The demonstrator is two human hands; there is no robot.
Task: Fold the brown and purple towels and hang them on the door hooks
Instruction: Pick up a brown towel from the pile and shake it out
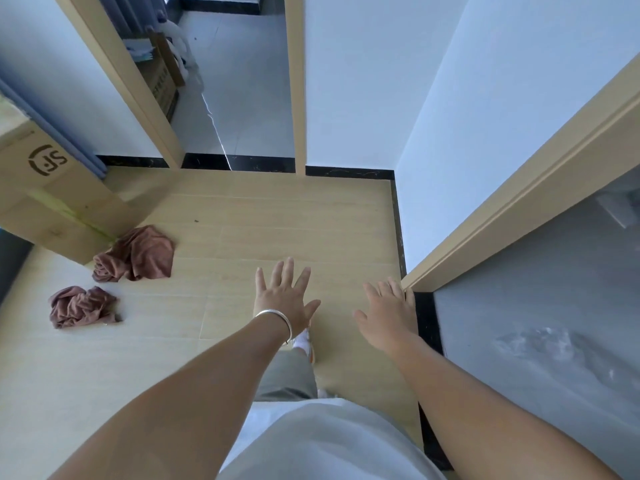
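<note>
Two crumpled towels lie on the light wooden floor at the left. The larger brownish one [138, 255] sits against the corner of a cardboard box. A smaller, more purplish one [81, 306] lies nearer to me, a little apart from it. Both of my arms reach forward over the floor. My left hand [285, 297], with a silver bangle on the wrist, is spread flat and holds nothing. My right hand [388, 313] is also spread and empty, its fingertips close to the foot of a door frame [485, 233]. No door hooks are in view.
A large cardboard box [45, 192] stands at the left. Ahead, an open doorway [239, 98] leads to a tiled room with another box. A white wall [363, 81] with black skirting fills the middle. At the right a second doorway opens onto a grey floor [536, 323].
</note>
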